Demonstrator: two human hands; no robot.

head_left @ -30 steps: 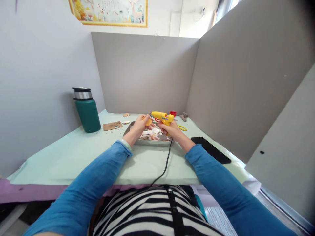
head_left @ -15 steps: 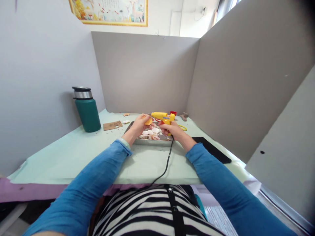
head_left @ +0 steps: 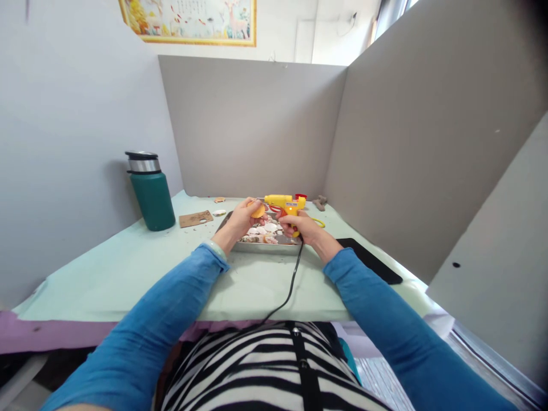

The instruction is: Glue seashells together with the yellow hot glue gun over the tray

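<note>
Fingers of the left hand [head_left: 245,216], in the head view, are gripping an orange, ribbed, fan-shaped shell [head_left: 258,212] above the far left part of a shallow, silver-coloured metal tray [head_left: 268,249]. Fingers of the right hand [head_left: 305,226] are closing around the handle of a yellow plastic glue gun [head_left: 279,201]; whether they are pressing the trigger, the inspector cannot tell.

As to progress, work on the orange shell is appearing, in judgement, to be at an early stage. No second piece is visibly joining it, and any glue on it is escaping view. Many loose white and brownish shells [head_left: 270,227] are lying in the tray, not visibly assembled. A white shell-like piece [head_left: 219,212] and a flat brown board [head_left: 196,219] are lying apart on the cloth-covered tabletop [head_left: 128,274].

As to direction, the glue gun's barrel is lying nearly level, its long axis running left to right and its nozzle pointing left, close to the orange shell; contact is not showing clearly. Its handle is slanting downward, with a black cord [head_left: 293,283] trailing toward the near edge. The orange shell is turning its ribbed face partly toward the camera; its hinge end is hiding, so its exact axis is staying unconfirmed.
</note>
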